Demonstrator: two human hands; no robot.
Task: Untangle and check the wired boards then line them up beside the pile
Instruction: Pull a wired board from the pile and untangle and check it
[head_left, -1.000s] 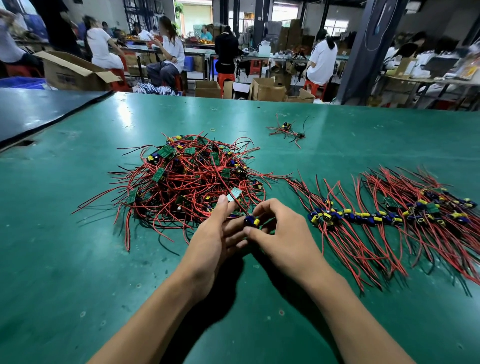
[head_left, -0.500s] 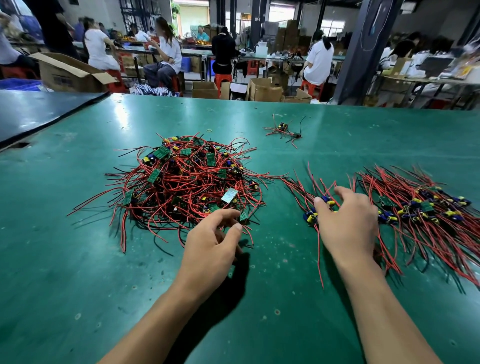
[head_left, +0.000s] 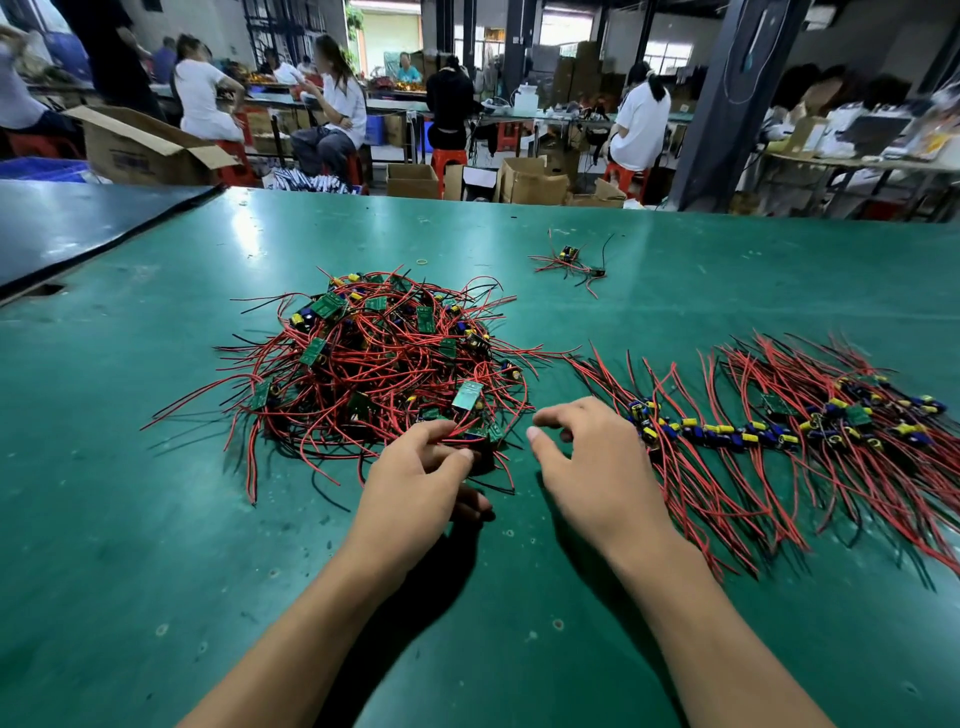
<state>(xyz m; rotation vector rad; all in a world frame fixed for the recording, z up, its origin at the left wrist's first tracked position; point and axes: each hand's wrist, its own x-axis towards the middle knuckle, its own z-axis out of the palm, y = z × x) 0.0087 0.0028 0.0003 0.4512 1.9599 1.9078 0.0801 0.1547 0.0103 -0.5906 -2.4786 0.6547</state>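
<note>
Picking the next wired board off the near rim of the pile (head_left: 374, 364) looks to be the step in hand; it should go best by taking the small board itself and not a loose red lead, then drawing it slowly toward 6 o'clock while the other hand pins the heap, so neighbouring leads slip free instead of dragging out a clump; a snagged lead is better lifted over than tugged. The left hand (head_left: 421, 483) sits at the pile's 5 o'clock edge, its forefinger and thumb curled close together over the red wires; whether they have closed on anything I cannot tell. A green board (head_left: 493, 431) lies just beyond those fingers (head_left: 441, 427), at their 2 o'clock, touching or nearly so. The right hand (head_left: 592, 462) hovers over the table (head_left: 156, 519) between the pile and the row of boards (head_left: 779, 431), its fingers loosely bent and holding nothing. That row runs off toward 3 o'clock from the pile, leads fanned toward 6 o'clock; its near end lies just beside the right hand, so the next board belongs there.
</note>
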